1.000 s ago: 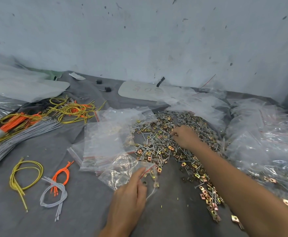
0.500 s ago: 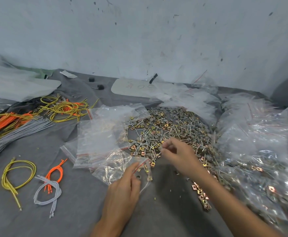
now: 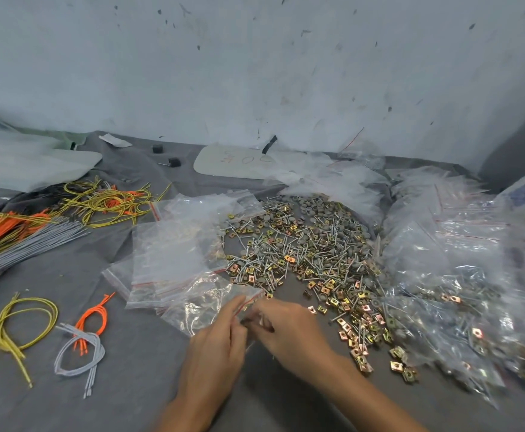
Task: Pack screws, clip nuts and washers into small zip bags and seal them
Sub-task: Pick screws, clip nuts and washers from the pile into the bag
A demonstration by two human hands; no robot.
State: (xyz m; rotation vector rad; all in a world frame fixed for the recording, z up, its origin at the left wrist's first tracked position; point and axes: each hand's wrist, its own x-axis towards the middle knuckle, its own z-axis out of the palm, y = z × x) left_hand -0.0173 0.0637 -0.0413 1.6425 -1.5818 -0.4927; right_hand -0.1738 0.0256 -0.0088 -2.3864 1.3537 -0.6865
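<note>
Mid-frame on the grey tabletop [image 3: 130,385] lies the heap of screws, clip nuts and washers [image 3: 301,244]. Lower centre, the left hand [image 3: 214,347] pinches a zip bag [image 3: 205,307] by its mouth. The right hand [image 3: 289,332] meets it, grip blurred: clamped or not, cannot tell.

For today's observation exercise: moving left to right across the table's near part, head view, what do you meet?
yellow wire loop → grey wire bundle → left hand → right hand → filled zip bags

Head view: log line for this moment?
left hand: pinches zip bag mouth | right hand: at bag mouth, grip blurred | hardware pile: beyond hands | filled bags: far right
</note>
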